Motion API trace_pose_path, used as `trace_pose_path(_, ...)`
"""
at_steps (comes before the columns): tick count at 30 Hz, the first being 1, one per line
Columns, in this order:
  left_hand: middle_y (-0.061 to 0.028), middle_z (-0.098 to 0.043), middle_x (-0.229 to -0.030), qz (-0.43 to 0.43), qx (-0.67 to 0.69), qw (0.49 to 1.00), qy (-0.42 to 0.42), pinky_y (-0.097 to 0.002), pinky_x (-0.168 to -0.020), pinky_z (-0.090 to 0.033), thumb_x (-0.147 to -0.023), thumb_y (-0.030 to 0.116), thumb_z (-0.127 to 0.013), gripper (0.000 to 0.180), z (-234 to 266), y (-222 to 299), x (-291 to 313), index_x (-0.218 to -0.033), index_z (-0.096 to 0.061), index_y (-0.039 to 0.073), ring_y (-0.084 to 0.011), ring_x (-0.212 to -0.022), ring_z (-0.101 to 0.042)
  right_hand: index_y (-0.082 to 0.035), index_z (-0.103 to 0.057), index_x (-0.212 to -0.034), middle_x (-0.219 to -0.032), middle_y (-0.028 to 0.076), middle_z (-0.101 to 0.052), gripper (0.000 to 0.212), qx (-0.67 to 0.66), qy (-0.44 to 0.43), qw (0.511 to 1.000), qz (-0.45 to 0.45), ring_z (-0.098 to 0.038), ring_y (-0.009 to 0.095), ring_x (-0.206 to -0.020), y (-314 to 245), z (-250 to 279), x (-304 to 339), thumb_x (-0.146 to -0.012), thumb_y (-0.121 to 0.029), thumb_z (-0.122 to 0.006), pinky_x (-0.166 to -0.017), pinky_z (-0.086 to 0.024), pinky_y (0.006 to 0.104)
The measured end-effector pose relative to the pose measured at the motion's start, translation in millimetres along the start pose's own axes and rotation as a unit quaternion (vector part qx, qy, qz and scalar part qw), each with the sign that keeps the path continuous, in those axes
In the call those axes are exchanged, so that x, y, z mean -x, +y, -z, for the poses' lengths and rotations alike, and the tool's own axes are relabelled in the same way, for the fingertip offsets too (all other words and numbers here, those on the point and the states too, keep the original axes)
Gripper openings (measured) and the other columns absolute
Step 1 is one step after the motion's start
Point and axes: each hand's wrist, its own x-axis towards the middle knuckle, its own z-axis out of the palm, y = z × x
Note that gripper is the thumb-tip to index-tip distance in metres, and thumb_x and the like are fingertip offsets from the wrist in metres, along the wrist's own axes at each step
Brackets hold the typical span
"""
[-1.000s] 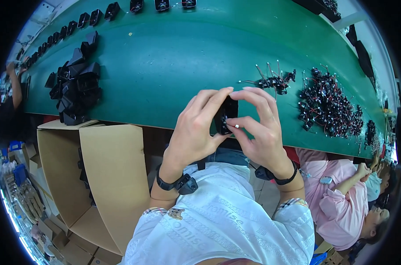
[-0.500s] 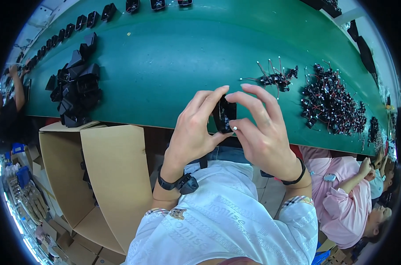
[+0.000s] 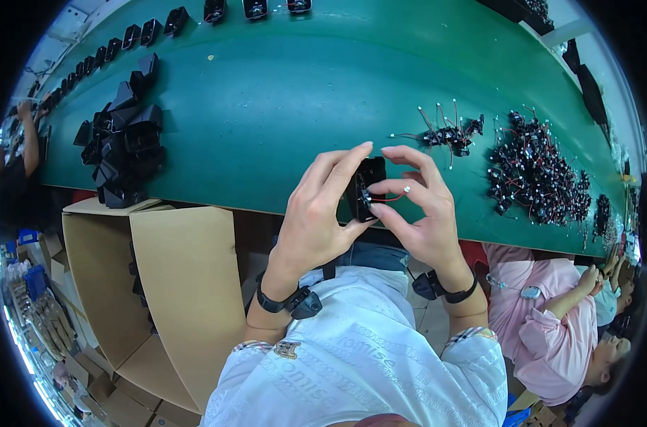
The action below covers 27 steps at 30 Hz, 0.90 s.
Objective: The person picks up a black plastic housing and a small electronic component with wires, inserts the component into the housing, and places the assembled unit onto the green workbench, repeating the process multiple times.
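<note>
At the table's near edge, my left hand holds a black open-topped plastic housing between fingers and thumb, its open side facing up. My right hand is closed at the housing's lower half, thumb and index fingertip pressing on a small wired part inside it. From that part a red wire runs out beside the index finger, with a white connector at its end. Fingertips hide most of the part. The right middle finger reaches toward the housing's upper end.
Black housings are heaped at left, and a row of housings lines the far side. Wired parts lie in a small cluster and a large pile at right. An open cardboard box stands left of me; a co-worker sits at right.
My right thumb and index have come together on the wired part in the housing. The white connector has shifted up and right, showing more red wire. My right wrist has moved slightly left.
</note>
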Motion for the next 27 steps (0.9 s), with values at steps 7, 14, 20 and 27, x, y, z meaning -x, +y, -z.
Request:
trace_pose_path(7,-0.0151,-0.062,-0.122,0.009,0.055,0.998,-0.025,-0.0399,-0.081,-0.057,-0.061,0.001,-0.09,0.093,4.3,2.4,-0.7,-0.146,-0.054,0.009,-0.0324,-0.102,-0.066,-0.008,-0.081,-0.094,-0.133,0.014,-0.064,0.021,-0.046,0.063,0.997,0.025,-0.062,0.029,-0.12,1.5,-4.7,10.0,-0.073,-0.002,-0.082,-0.095,-0.05,0.0393)
trace_pose_path(14,-0.015,-0.061,-0.122,0.013,0.022,1.0,-0.011,-0.0401,-0.08,-0.057,-0.061,0.0,-0.09,0.093,5.6,0.6,1.9,-0.146,-0.054,0.008,-0.0322,-0.102,-0.066,-0.005,-0.075,-0.087,-0.123,0.014,-0.065,0.022,0.125,0.067,0.972,0.189,-0.062,0.035,-0.115,-10.2,6.7,-2.7,-0.067,0.0,-0.083,-0.094,-0.053,0.0452)
trace_pose_path(20,-0.0161,-0.061,-0.123,0.008,-0.018,1.0,-0.017,-0.0448,-0.087,-0.055,-0.06,0.001,-0.09,0.092,7.0,1.9,2.6,-0.144,-0.055,0.006,-0.0365,-0.106,-0.065,-0.004,-0.072,-0.085,-0.122,0.011,-0.065,0.023,0.116,0.003,0.966,0.229,-0.061,0.036,-0.117,-12.4,4.9,-13.3,-0.064,0.002,-0.081,-0.095,-0.053,0.0463)
trace_pose_path(27,-0.0138,-0.063,-0.123,-0.01,0.062,0.997,-0.043,-0.0392,-0.082,-0.057,-0.062,0.001,-0.09,0.085,8.9,0.8,0.0,-0.141,-0.06,0.008,-0.0307,-0.103,-0.066,-0.007,-0.074,-0.089,-0.125,0.013,-0.063,0.022,0.064,0.022,0.981,0.181,-0.059,0.037,-0.121,2.8,-5.9,-2.7,-0.069,-0.001,-0.083,-0.094,-0.051,0.0464)
